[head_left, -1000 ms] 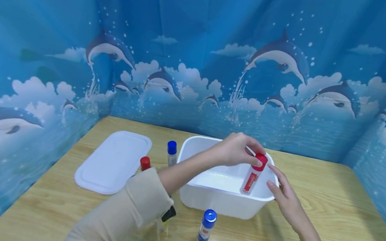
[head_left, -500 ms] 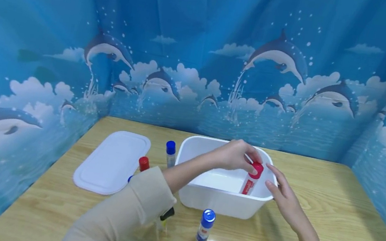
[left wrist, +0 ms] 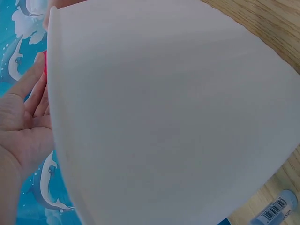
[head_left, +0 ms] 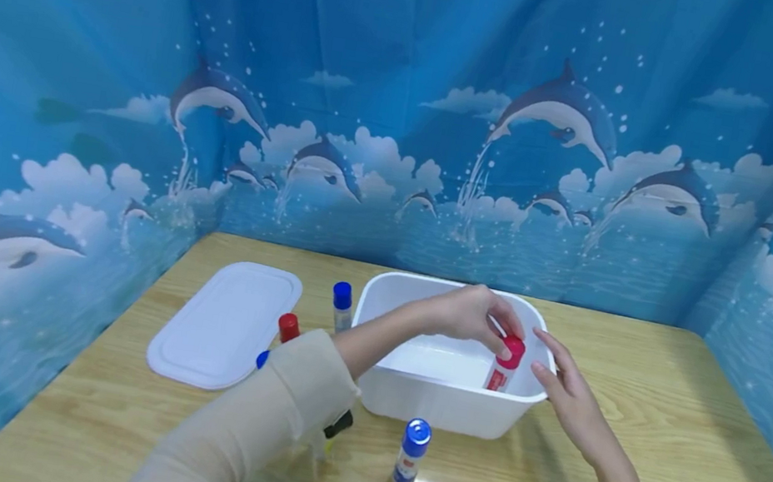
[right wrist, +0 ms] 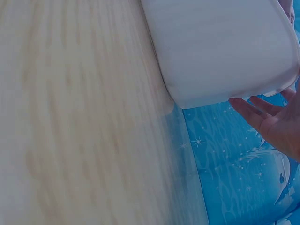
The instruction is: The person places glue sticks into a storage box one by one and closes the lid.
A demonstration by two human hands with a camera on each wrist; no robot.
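My left hand (head_left: 483,320) reaches into a white plastic box (head_left: 436,405) and pinches the red cap of a glue stick (head_left: 502,367) between thumb and fingers. This glue stick stands nearly upright by the box's right end, its lower part hidden behind the front wall. Only a sliver of its red cap shows past the rim in the left wrist view. At the right end, my right hand (head_left: 571,392) holds the box rim, thumb and forefinger at the top edge. In the right wrist view, its other fingertips (right wrist: 236,103) lie against the outer wall.
A blue-capped glue stick (head_left: 411,454) stands in front of the box. Left of it are another blue-capped tube (head_left: 342,306), a red-capped one (head_left: 288,327), and a black-capped item (head_left: 338,425) partly behind my sleeve. A white lid (head_left: 225,325) lies at the table's left.
My left hand has lowered the red-capped glue stick deeper into the box, so less of its body shows above the front wall. My right hand has stayed at the rim.
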